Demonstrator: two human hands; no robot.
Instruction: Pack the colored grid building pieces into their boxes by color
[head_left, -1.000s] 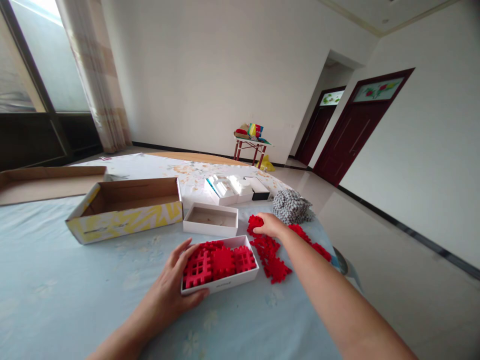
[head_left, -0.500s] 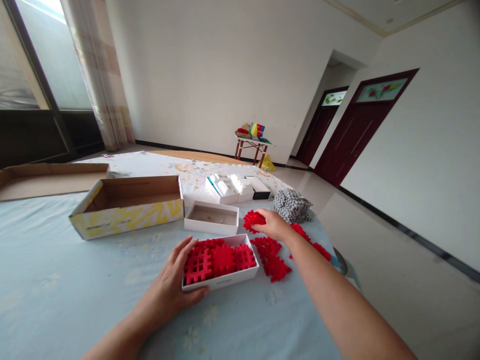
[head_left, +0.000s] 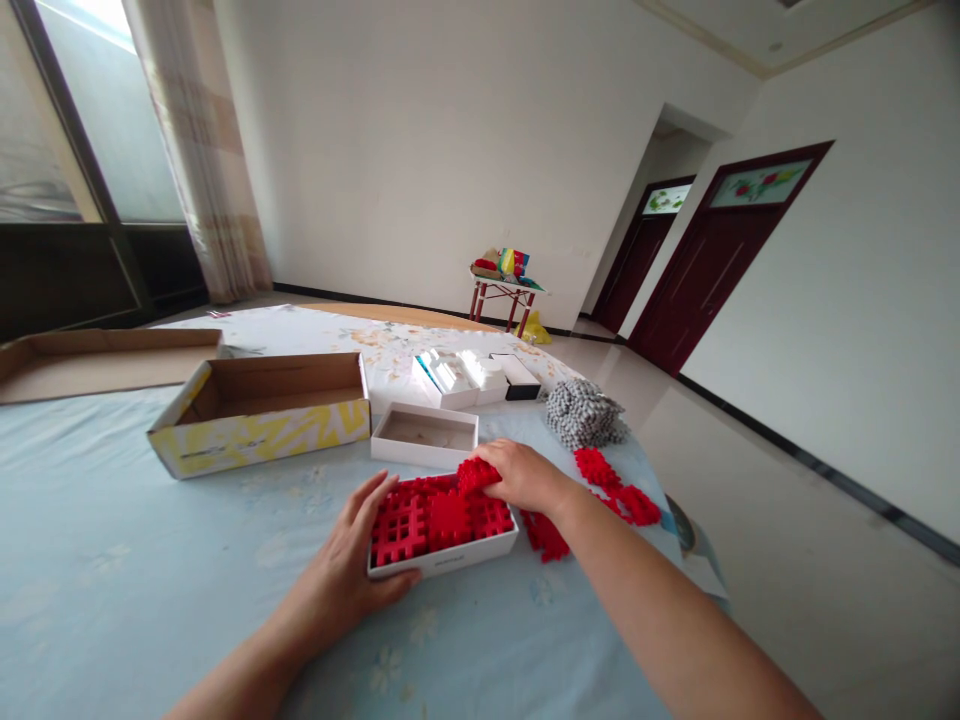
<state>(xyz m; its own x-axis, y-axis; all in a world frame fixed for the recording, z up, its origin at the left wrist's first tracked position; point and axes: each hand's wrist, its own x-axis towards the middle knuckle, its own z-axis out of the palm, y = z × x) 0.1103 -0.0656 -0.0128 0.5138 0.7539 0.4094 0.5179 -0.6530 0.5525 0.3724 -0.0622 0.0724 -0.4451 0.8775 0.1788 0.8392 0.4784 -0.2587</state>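
My left hand (head_left: 356, 550) grips the left end of a small white box (head_left: 480, 548), fingers at the far side and thumb along the near wall. Red plastic interlocking pieces (head_left: 401, 528), some gridded and some with toothed edges, fill most of the box. Over the box's far right part, my right hand (head_left: 517, 474) holds a red toothed piece (head_left: 477, 476) between its fingers. More loose red pieces (head_left: 546, 538) lie right of the box, partly hidden by my right forearm. Another red group (head_left: 637, 505) rests farther right on the cloth.
Behind the filled box stands an open white box (head_left: 424, 451). A larger yellow-and-white carton (head_left: 262, 445) is at left, with a shallow cardboard lid (head_left: 112, 360) beyond it. White packaging (head_left: 457, 380) and a grey bumpy bundle (head_left: 585, 412) sit farther back, near the table's right edge.
My right hand has lifted the red piece off the loose pile and carried it left, over the white box. My left hand stays on the box.
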